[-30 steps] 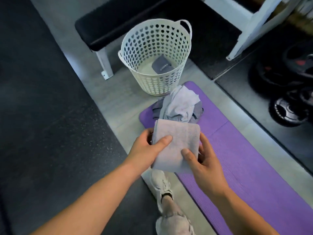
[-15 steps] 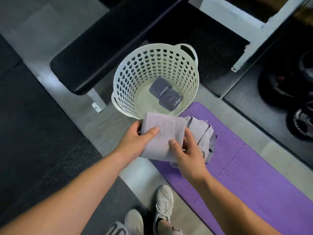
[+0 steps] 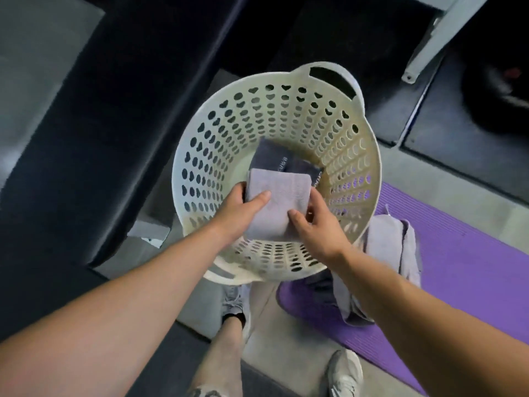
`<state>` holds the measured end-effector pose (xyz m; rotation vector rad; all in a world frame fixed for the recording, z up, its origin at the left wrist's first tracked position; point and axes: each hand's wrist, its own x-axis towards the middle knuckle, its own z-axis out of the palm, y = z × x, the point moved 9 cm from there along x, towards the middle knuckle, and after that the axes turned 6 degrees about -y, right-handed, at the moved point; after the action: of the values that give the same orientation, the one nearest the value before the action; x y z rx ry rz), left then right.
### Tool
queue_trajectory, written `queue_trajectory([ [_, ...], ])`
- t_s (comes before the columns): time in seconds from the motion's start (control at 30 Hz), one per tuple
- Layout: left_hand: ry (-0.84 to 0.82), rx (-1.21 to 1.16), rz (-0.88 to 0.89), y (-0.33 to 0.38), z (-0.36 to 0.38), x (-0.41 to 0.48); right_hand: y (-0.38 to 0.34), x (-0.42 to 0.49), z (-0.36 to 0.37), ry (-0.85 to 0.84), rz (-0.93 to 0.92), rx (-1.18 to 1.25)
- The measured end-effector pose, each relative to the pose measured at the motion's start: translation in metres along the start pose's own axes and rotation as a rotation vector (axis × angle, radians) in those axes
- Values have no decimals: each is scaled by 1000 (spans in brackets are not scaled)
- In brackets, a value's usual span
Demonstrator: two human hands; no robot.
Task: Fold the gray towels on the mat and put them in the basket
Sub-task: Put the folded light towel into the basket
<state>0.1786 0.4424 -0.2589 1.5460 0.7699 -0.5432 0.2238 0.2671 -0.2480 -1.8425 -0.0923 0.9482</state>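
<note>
The left hand (image 3: 237, 209) and right hand (image 3: 313, 224) are each pinching a side of the folded gray towel (image 3: 276, 204), thumbs pressing on top, holding it inside the basket (image 3: 369, 156) at frame center, above 2 darker folded towels (image 3: 274, 159). Soft and light, it is likely to unfold unless gripped along both folded edges. Half a second ago it was hovering short of the rim; loose towels (image 3: 392, 253) are lying on the purple mat (image 3: 463, 253), lower right.

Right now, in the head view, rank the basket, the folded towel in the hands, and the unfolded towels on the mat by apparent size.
1. White basket, clearly largest.
2. Unfolded gray towels on the purple mat, partly hidden by the right arm.
3. Folded gray towel, smallest.
The order of the last two is unsure: the pile is partly hidden.
</note>
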Motion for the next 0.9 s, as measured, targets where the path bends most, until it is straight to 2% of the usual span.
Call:
queue_trajectory([
  [0.23, -121, 18, -186, -60, -27, 117, 58, 88, 53, 59, 78, -86],
  [0.43, -50, 166, -288, -116, -50, 186, 116, 141, 94, 106, 143, -169],
  [0.53, 14, 260, -375, -140, -56, 203, 145, 165, 115, 77, 159, -171],
  [0.63, 40, 305, -393, -158, -55, 224, 168, 183, 126, 72, 228, -190],
  [0.9, 0, 396, -326, -176, -55, 264, 197, 213, 142, -9, 143, -378],
])
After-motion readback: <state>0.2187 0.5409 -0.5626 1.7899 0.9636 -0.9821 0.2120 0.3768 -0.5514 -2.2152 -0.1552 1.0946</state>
